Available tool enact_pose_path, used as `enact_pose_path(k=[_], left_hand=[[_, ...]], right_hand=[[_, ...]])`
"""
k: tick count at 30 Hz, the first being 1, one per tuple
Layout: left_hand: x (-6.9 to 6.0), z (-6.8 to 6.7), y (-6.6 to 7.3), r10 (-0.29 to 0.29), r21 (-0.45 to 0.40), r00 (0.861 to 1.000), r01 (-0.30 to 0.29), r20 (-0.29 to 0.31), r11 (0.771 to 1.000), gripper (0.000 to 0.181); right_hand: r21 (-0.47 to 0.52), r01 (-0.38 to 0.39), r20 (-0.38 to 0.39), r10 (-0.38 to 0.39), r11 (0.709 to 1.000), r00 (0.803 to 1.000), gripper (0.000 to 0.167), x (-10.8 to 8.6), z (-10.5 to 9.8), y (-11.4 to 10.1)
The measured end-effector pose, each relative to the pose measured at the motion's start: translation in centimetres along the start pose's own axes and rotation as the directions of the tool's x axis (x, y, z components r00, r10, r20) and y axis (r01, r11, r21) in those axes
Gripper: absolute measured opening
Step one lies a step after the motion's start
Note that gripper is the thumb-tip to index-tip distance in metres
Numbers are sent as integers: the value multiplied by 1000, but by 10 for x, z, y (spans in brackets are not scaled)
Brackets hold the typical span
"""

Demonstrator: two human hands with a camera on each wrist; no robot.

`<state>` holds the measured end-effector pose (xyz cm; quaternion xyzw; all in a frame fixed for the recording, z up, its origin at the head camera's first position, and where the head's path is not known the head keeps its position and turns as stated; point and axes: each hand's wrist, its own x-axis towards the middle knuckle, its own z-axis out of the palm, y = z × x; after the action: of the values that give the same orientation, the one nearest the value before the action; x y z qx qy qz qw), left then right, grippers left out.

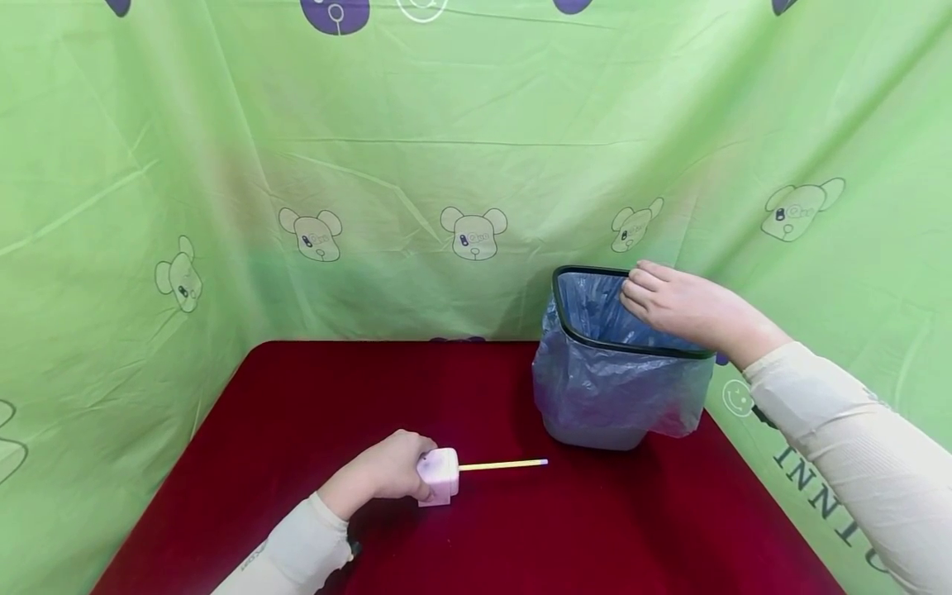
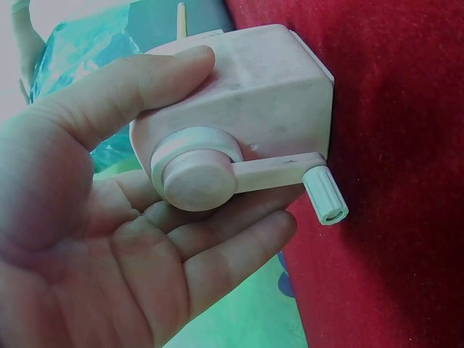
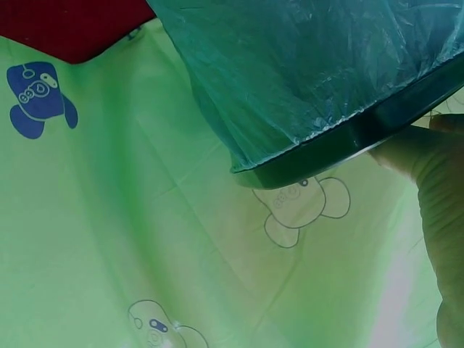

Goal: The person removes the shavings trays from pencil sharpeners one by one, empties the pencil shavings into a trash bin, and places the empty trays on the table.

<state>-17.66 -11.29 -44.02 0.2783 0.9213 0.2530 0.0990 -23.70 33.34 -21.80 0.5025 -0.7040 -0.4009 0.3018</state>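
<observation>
In the left wrist view, my left hand (image 2: 94,188) grips a pale pink crank pencil sharpener (image 2: 268,80), thumb across one side and fingers beneath. Its crank handle (image 2: 326,196) faces the palm. From the far side of the sharpener sticks a yellow pencil (image 1: 506,465), pointing right over the red cloth. My right hand (image 1: 680,306) reaches across the opening of a waste bin (image 1: 595,430), fingers bent downward. Part of that hand (image 3: 442,196) shows beyond the bin's dark rim (image 3: 319,156); its fingertips, and anything between them, are hidden.
A bluish translucent bag (image 1: 617,384) lines the bin and hangs over its rim. The bin stands at the right rear of the red-covered table (image 1: 357,380). Green printed curtains (image 1: 416,165) surround the table at the back and sides.
</observation>
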Motion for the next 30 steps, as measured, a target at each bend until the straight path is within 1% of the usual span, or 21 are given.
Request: enact_pose_path(k=[6,11,18,22,30], left_hand=[[1,-1,1,-1,10,1000,1,-1,1000,52],[0,0,0,-6,3,1000,6,-2,1000,52],[0,1,0,4,-1,1000,-4,-6,1000,54],[0,1,0,11,2,1000,-11,-10,1000,55],[0,1,0,0,-1,1000,0,-12,1000,55]], right_hand=[[8,5,-7,-5,1000,1000,38,1,1,1],[-9,17,-10,-17,1000,1000,37,3,0,2],[-8,49,-3,-49,999,999,37,7,0,0],[-15,62,3,-62,998,998,38,9,-1,-1],[-24,80,43,-79,997,996,38,11,-3,0]])
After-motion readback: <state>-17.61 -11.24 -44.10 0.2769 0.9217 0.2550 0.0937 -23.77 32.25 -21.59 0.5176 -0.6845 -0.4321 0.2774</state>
